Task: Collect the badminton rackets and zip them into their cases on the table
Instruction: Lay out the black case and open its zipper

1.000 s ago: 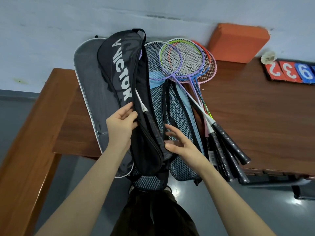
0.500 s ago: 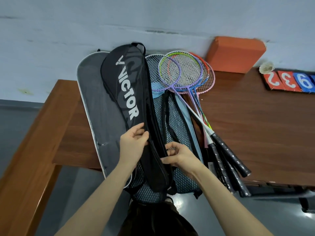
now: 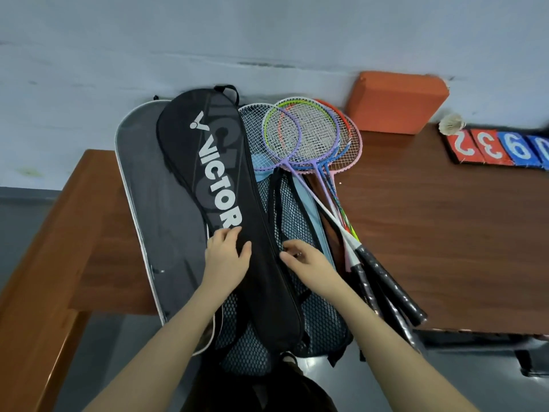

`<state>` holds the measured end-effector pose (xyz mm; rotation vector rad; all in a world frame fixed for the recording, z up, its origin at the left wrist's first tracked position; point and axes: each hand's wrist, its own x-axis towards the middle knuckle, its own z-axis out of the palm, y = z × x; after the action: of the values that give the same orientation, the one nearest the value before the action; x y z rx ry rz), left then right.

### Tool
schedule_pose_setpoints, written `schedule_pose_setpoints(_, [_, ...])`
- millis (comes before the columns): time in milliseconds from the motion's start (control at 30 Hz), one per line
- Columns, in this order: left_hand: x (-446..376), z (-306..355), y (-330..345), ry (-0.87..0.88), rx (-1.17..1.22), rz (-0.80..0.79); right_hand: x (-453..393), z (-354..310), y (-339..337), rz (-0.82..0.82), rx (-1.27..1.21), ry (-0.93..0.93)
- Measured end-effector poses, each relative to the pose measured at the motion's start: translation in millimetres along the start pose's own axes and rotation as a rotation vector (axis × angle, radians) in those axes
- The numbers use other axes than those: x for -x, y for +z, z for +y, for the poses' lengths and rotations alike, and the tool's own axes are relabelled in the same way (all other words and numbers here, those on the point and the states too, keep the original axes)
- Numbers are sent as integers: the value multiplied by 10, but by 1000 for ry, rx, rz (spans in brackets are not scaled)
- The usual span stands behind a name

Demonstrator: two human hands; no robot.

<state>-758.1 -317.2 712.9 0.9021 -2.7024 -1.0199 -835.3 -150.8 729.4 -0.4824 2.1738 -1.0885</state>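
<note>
Lying flat on the table (image 3: 445, 233), the black VICTOR case (image 3: 225, 209), lately gaping around a racket, is now closed and pressed by the spread left hand (image 3: 227, 260), the right hand (image 3: 309, 263) pinching at its right edge; loose rackets (image 3: 312, 135) remain right of it.

Two bare forearms come in from the bottom edge, no sleeves visible up to the frame edge. No watch, no bracelet, no glove on either wrist. Left hand (image 3: 227, 263) and right hand (image 3: 309, 263) are bare, no rings can be seen; nails look short and w/o polish, but they are small in the picture. Below and between the arms, near the bottom edge, there is dark clothing (image 3: 267, 394), brown-black fabric, prob. trousers or a lower garment; details are too dark to tell.
</note>
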Motion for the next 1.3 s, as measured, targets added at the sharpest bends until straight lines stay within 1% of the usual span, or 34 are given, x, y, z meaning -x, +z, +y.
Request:
schedule_pose_setpoints(67, [-222,-82,-98,-19,-25,-8,-261,-133,127,88,45,-39])
schedule_pose_setpoints(167, [-625,-276,-265,-36,-97,-25,-700,-336,316,188,191,-78])
schedule_pose_setpoints(333, [-1292,-585,-500,-92,-97,-87,-1382,-648,472,372,276,11])
schedule_pose_setpoints(433, [-1573,-681,-508,-175,24,-159,-1645,-736,485,399,282,52])
schedule_pose_setpoints(567, [-1692,-723,-509,-274,270,-118,-1742,-770,603,484,229,84])
schedule_pose_setpoints(633, [-1680,-742,-590,-307,381,-87,-1735,-798,634,497,206,83])
schedule_pose_setpoints(700, [-1624,-769,-690,-290,427,-30,-1687,-863,627,477,190,55])
schedule_pose_setpoints(767, [-1498,-787,-805,-229,444,23,-1572,-960,624,460,141,28])
schedule_pose_setpoints(833, [-1345,-815,-920,-203,448,48,-1439,-1023,666,444,87,5])
schedule_pose_setpoints(967, [-920,-953,-1034,-268,432,62,-1207,-977,861,406,45,-97])
schedule_pose_setpoints(1067, [-602,-1087,-986,-266,365,79,-1048,-901,963,354,68,-154])
schedule_pose_setpoints(1100, [-529,-1144,-943,-251,297,84,-1003,-865,987,338,68,-156])
schedule_pose_setpoints(1233, [-395,-1262,-827,-165,-110,56,-922,-742,1063,300,121,-103])
schedule_pose_setpoints(1300, [-420,-1280,-812,-111,-180,12,-933,-713,1085,284,188,-64])
